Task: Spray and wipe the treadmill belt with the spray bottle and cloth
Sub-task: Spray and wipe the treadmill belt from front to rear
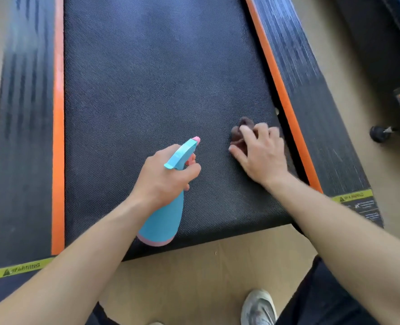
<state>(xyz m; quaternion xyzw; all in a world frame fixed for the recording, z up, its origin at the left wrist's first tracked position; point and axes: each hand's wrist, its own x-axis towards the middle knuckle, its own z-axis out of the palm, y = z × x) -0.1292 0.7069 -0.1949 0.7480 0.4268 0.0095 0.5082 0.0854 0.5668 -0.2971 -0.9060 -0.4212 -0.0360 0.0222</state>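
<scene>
The dark woven treadmill belt [147, 90] fills the middle of the view, its near edge at 6 o'clock. On it, toward 4 o'clock and close to the edge, lies a small brown cloth [241, 130], bunched up. The right hand [262, 156] sits on top of the cloth, fingers spread and bent over it, thumb out at 9 o'clock, holding the bunch down against the belt. At the belt's 6 o'clock the left hand [166, 177] grips the neck of a turquoise spray bottle [163, 214], fingers wrapped round it and one finger on the pink trigger. The bottle is tilted, its pink base toward 7 o'clock, its pink nozzle [196, 139] pointing to 1 o'clock over the belt.

An orange strip [58, 137] borders the belt at 9 o'clock and another [285, 99] at 3 o'clock. Black side rails [23, 137] lie beyond them, each with a yellow warning label [18, 269] at its near end. A tan floor [194, 277] shows at 6 o'clock, with a grey shoe [258, 308] at 5 o'clock, and a small black wheel [379, 134] at 3 o'clock
</scene>
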